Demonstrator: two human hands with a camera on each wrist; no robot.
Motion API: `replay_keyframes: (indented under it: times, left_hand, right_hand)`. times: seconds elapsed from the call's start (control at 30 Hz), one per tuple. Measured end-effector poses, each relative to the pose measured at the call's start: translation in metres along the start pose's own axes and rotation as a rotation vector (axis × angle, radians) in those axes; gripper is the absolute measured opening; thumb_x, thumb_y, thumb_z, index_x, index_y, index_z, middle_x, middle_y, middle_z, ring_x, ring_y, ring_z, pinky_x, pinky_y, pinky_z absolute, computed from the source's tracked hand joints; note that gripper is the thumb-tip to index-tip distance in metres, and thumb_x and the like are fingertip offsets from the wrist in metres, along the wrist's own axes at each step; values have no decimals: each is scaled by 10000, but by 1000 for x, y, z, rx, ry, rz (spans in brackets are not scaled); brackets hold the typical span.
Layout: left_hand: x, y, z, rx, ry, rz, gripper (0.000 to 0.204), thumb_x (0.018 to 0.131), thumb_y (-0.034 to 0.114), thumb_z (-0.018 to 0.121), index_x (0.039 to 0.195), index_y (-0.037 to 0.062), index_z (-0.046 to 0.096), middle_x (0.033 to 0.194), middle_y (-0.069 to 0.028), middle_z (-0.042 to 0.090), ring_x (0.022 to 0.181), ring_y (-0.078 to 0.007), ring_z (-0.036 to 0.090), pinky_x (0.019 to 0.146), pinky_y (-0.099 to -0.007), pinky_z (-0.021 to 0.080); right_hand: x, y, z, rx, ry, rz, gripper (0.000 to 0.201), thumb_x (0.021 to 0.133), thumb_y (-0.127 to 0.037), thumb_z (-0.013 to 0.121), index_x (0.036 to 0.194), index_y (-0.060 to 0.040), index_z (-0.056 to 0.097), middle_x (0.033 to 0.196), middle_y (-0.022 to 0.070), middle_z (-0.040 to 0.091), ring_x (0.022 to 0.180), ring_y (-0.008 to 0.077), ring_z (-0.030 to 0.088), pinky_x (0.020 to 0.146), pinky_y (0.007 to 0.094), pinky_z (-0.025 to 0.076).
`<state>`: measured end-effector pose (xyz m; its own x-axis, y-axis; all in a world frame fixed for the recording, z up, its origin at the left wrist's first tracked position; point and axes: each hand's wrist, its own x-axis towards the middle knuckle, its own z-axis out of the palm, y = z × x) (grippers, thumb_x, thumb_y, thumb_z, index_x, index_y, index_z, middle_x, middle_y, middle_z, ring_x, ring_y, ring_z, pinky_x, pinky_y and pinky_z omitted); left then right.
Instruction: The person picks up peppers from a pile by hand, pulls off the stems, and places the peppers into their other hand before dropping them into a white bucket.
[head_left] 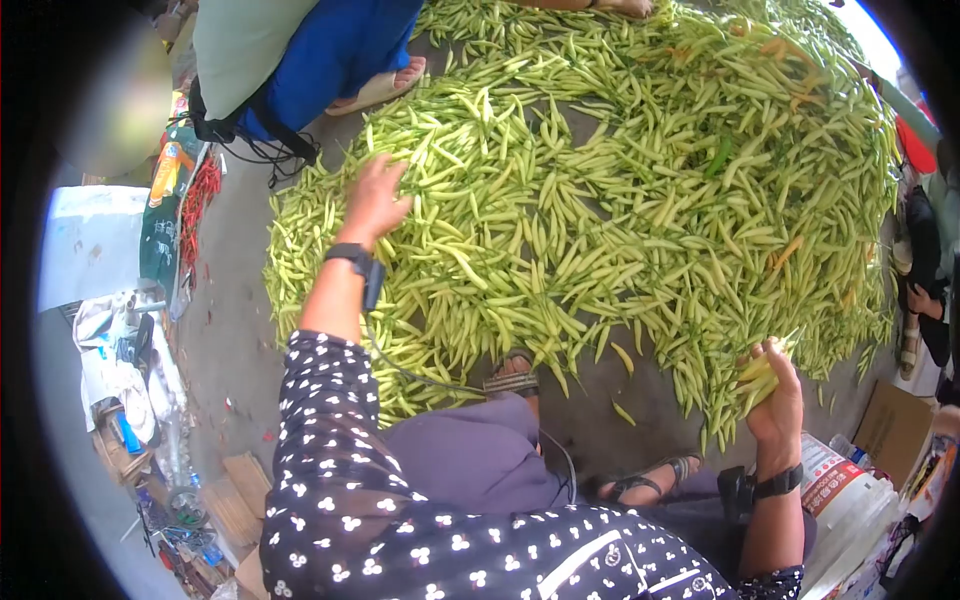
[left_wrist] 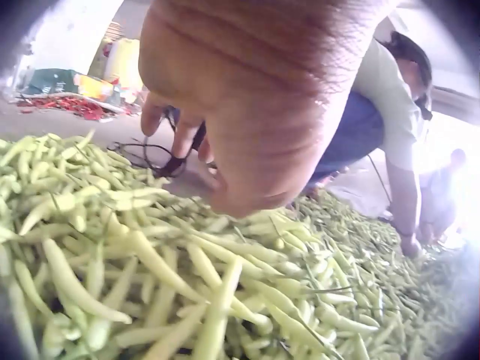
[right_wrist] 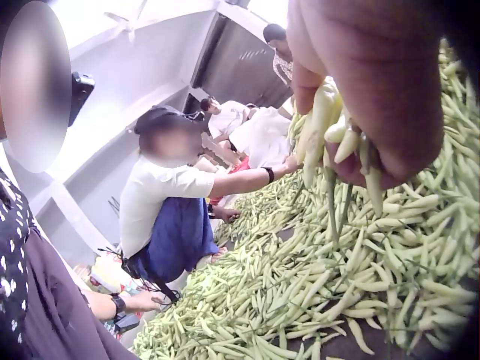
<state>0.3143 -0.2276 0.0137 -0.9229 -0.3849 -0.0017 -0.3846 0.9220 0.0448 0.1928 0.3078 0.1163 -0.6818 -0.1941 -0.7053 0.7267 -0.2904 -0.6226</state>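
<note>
Pale green chili peppers (head_left: 560, 235) cover the floor in a broad, loose layer. Over the left part of this heap is my left hand (head_left: 378, 200), its fingers loosely bent and nothing visible in its grasp. The left wrist view shows that hand (left_wrist: 247, 112) close above the peppers (left_wrist: 161, 262), with some fingertips hidden behind it. At the heap's near right edge, my right hand (head_left: 778, 405) grips a small bunch of chili peppers (head_left: 757, 383). Stems and tips of the held bunch (right_wrist: 330, 135) stick out below the fingers in the right wrist view.
A person in blue trousers (head_left: 340, 60) crouches at the far left of the heap, and others sit farther back. Red chilies (head_left: 200, 210) lie by a sack at left. Cardboard (head_left: 893, 430) and a white printed sack (head_left: 840, 490) stand at right. My sandalled foot (head_left: 515, 375) touches the heap's edge.
</note>
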Motion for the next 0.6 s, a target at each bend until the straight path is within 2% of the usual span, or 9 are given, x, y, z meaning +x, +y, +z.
replay_keyframes:
  times: [0.07,0.13,0.23,0.27,0.33,0.4,0.47,0.53,0.6]
  left_hand:
    - [21,34,6,52,-188,-24,603,694,259,647,1266,211,464,1406,-113,299,1316,-293,241,1051,-551,196]
    - [37,50,7,108,-334,13,648,688,263,655,1294,253,428,1427,-87,270,1326,-297,219,1054,-562,176]
    - [51,55,-2,272,-412,-44,676,689,242,663,1310,285,399,1434,-49,262,1319,-305,231,1049,-579,175]
    - [53,48,0,266,-413,-34,676,689,242,663,1310,285,399,1434,-49,262,1319,-305,231,1049,-579,175]
    - [51,19,-1,340,-308,-127,687,694,195,659,1313,309,384,1437,-27,257,1312,-308,246,1040,-601,172]
    - [51,-3,-6,371,-232,-319,677,704,160,649,1307,324,389,1434,-29,265,1297,-314,275,1026,-621,180]
    - [46,-58,9,353,-254,-423,664,714,127,618,1307,322,393,1427,-43,278,1285,-325,296,1009,-633,197]
    - [33,-105,24,290,-74,-532,634,699,138,615,1290,269,426,1335,-139,385,1233,-333,355,941,-643,290]
    - [29,-82,-2,241,-109,-748,627,707,132,585,1296,269,415,1346,-155,354,1225,-389,339,905,-673,297]
  right_hand:
    - [-1,0,4,-21,4,-20,222,829,-180,606,1017,-112,511,896,29,541,802,199,568,624,271,475]
    - [-1,1,7,-29,-4,-35,216,835,-182,597,1019,-113,505,892,30,541,808,197,568,621,270,478]
    - [-3,-1,8,-55,26,-37,215,842,-191,584,1031,-124,507,892,30,557,808,197,579,634,274,484]
    - [-4,-2,8,-55,37,-42,215,842,-191,584,1031,-124,507,892,30,557,808,197,579,634,274,484]
    - [-6,-7,8,13,62,-88,222,841,-189,584,1042,-126,512,905,23,570,807,195,584,650,286,488]
    - [-10,-12,4,13,41,-94,222,843,-189,582,1046,-125,518,914,18,576,813,192,585,665,298,490]
    - [-13,-17,-2,35,96,-150,213,846,-193,580,1039,-126,522,911,16,575,818,190,586,677,303,488]
    - [-13,-21,-18,50,119,-159,207,852,-195,573,1041,-127,520,921,20,573,824,192,586,669,299,493]
    - [-21,-26,-30,-26,207,-198,195,867,-200,553,1042,-120,518,941,24,571,831,185,585,658,293,502]
